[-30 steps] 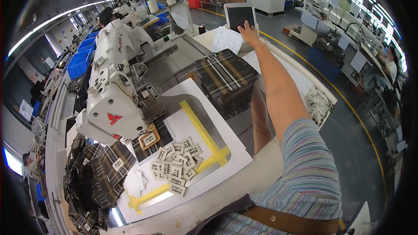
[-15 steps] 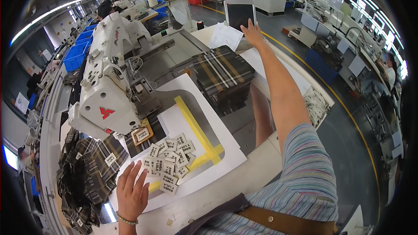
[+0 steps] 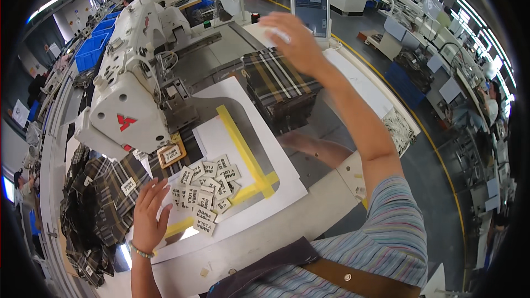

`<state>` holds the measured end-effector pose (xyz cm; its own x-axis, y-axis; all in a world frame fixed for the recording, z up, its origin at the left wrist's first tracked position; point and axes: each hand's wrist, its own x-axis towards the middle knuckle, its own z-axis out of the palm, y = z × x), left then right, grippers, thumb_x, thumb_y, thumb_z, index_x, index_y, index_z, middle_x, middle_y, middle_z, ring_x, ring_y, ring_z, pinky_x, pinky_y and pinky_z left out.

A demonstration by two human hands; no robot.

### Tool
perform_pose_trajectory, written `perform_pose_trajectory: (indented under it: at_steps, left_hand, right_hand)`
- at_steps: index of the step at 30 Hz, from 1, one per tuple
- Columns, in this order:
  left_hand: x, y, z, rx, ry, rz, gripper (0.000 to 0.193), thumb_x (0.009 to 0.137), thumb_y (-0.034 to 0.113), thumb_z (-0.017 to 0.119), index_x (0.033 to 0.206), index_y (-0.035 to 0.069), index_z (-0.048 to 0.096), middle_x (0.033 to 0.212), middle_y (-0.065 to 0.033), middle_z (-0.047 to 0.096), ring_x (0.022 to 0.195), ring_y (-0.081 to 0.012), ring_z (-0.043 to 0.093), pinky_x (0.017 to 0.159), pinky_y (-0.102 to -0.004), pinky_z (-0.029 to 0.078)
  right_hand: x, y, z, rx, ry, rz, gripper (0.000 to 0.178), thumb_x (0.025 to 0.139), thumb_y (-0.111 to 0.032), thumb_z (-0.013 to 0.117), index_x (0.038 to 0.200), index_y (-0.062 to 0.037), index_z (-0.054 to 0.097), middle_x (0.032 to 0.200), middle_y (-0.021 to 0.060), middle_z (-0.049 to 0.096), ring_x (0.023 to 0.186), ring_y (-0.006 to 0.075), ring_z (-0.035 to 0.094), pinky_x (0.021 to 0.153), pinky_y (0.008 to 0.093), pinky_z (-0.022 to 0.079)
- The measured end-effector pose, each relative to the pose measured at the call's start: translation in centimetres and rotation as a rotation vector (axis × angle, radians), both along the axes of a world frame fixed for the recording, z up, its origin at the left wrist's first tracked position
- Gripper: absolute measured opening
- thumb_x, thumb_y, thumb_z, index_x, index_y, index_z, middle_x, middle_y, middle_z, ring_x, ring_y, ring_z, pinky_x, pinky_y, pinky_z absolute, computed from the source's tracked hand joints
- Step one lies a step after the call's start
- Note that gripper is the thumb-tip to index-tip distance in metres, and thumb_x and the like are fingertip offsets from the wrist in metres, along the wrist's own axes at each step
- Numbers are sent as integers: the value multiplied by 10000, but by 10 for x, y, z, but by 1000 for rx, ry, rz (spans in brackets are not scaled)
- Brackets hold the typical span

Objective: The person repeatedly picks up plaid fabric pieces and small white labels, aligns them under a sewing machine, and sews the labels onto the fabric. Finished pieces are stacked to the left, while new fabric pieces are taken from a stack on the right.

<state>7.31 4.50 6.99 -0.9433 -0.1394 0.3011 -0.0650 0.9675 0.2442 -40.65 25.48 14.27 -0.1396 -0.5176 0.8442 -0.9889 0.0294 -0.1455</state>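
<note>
While raised near tablet screen (image 3: 312, 14), right hand (image 3: 295, 41) open, empty. Left hand (image 3: 148, 215) flat, fingers spread, grasping nothing, beside loose woven labels (image 3: 207, 190) heaped on white template (image 3: 243, 149), within reach of sewing machine (image 3: 130, 94). Plaid fabric stack (image 3: 281, 85) parked behind.

White woven labels (image 3: 207, 193), loosely heaped, on white template board (image 3: 265, 149)

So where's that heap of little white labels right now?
In the head view, the small white labels lie scattered on the white template board, lower left of centre, just below the sewing machine and beside the left hand's fingertips.
</note>
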Motion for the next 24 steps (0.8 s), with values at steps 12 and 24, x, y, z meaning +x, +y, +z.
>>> perform_pose_trajectory:
  at_steps: [12, 24]
  left_hand:
    - [-21, -31, -27, -1, 10, -47, 434, 934, 18, 701, 1363, -6, 643, 1426, -161, 640, 1391, -376, 542, 1175, -473, 459]
    - [-63, -56, -49, 13, 33, -76, 455, 963, 78, 695, 1409, 18, 627, 1506, -150, 593, 1479, -355, 470, 1238, -468, 390]
  right_hand:
    - [172, -102, -87, 882, -3, 437, 327, 1033, -243, 624, 1229, -22, 763, 1346, 107, 727, 1382, 301, 568, 1193, 442, 404]
    - [195, -118, -126, 748, 47, 446, 431, 1082, -355, 597, 1386, -67, 694, 1460, 116, 653, 1423, 286, 524, 1217, 447, 380]
